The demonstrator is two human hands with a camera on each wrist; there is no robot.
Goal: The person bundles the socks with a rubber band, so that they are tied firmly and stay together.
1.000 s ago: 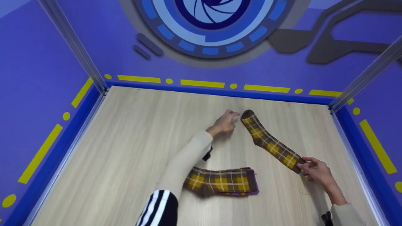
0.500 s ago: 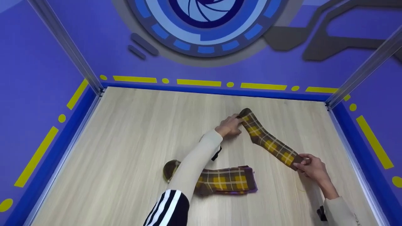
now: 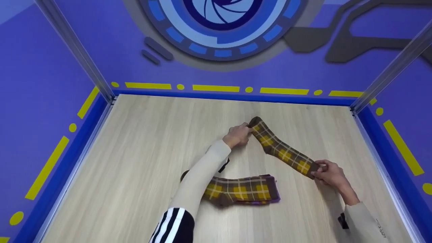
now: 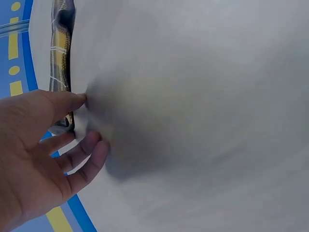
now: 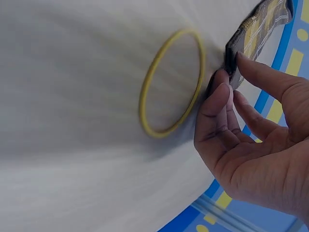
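Observation:
A brown and yellow plaid sock [image 3: 285, 150] lies slantwise on the table, its toe at the upper left and its cuff at the lower right. My left hand [image 3: 238, 134] pinches the toe end between thumb and fingers. At the cuff, my right hand [image 3: 332, 177] grips the brown edge; the right wrist view shows the thumb [image 5: 260, 77] on one side and fingertips on the other. Nearer to me lies a stack of plaid socks [image 3: 241, 190] with a purple edge showing underneath. My left sleeve hides much of its left part.
A thin yellow ring [image 5: 143, 94], like a rubber band, lies on the table beside my right hand. Blue panels [image 3: 216, 77] with yellow marks wall in the wooden table [image 3: 152, 135] at the back and sides.
My left hand has come to the sock's toe and taken hold of it. With both hands on it, the sock has shifted left, a little closer to the stack.

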